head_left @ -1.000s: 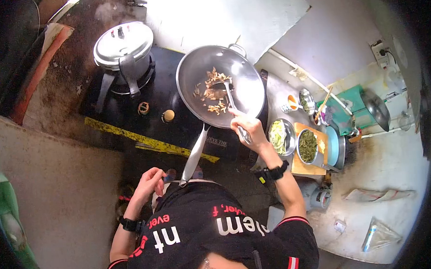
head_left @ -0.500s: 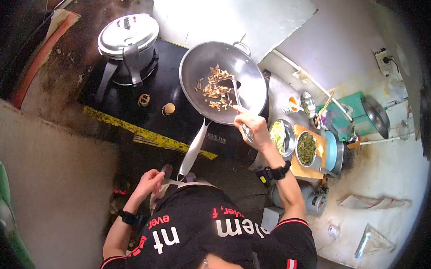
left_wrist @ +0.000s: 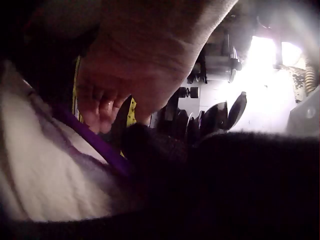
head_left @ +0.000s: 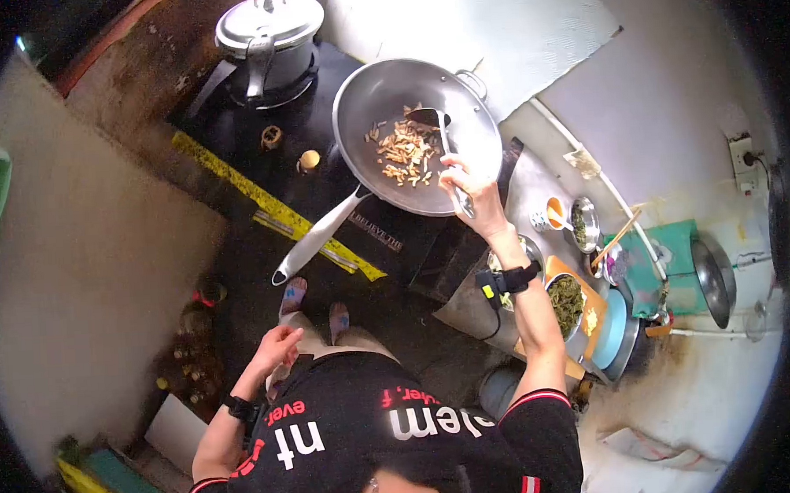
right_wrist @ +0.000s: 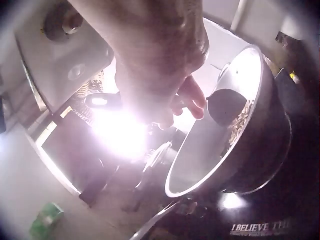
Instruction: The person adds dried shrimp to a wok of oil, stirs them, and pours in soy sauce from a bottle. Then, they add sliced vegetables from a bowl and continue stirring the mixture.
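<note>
Stove [head_left: 322,188]: black top, set against the wall, yellow strip along its front edge. It carries everything below.

Wok [head_left: 417,144]: sits on the right side of the stove, long pale handle pointing back toward me and to my left. Also seen from below in the right wrist view [right_wrist: 235,145].

Pressure cooker [head_left: 269,36]: lid on, on the far left burner, well apart from the wok.

Counter to my right: bowl of chopped greens [head_left: 567,305] on an orange board [head_left: 592,313], near my right elbow.

My right hand [head_left: 467,186]: over the near right rim of the wok, fingers curled round the handle of the ladle [head_left: 443,143]. Grip closed on it.

Ladle head [right_wrist: 226,106]: down inside the wok, at the far edge of the food.

Food [head_left: 406,153]: pale brown strips, loosely heaped in the middle of the wok, touching the ladle head.

My left hand [head_left: 276,347]: hanging low by my thigh, away from the stove. Fingers loosely curled [left_wrist: 100,107], resting against pale cloth; holding nothing.
</note>
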